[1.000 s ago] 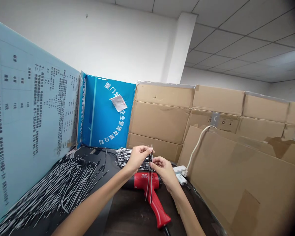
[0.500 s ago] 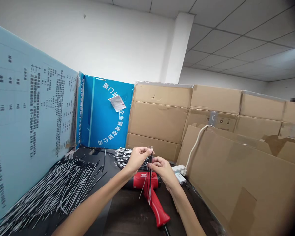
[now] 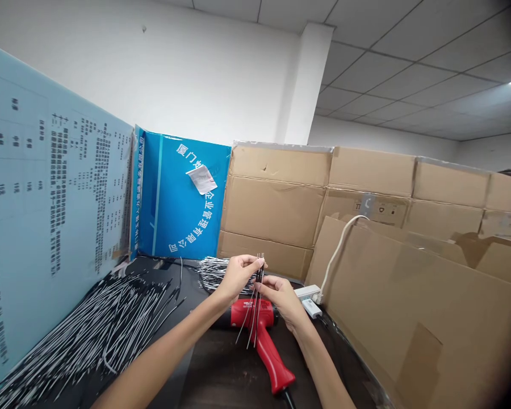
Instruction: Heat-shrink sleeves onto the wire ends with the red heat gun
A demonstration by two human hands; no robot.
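A small bunch of thin black and white wires (image 3: 255,312) hangs upright in front of me, its lower ends fanned apart. My left hand (image 3: 241,274) pinches the bunch near its top, with short tips sticking up past the fingers. Just below, my right hand (image 3: 280,292) has thumb and fingers closed on the same wires. Behind the hanging ends lies a red and black heat gun (image 3: 271,355), its handle angled towards me. The exact number of wires is too fine to tell.
A large heap of black and white wires (image 3: 97,324) covers the left side of the dark table (image 3: 225,375). Another pile of wires (image 3: 213,271) lies behind my hands. A white power strip (image 3: 308,292) sits on the right by cardboard panels (image 3: 366,307). A blue board (image 3: 187,221) stands at the back.
The lower ends of the wires have swung left and spread wider. My right hand has shifted slightly left; my left hand stays at the top of the bunch.
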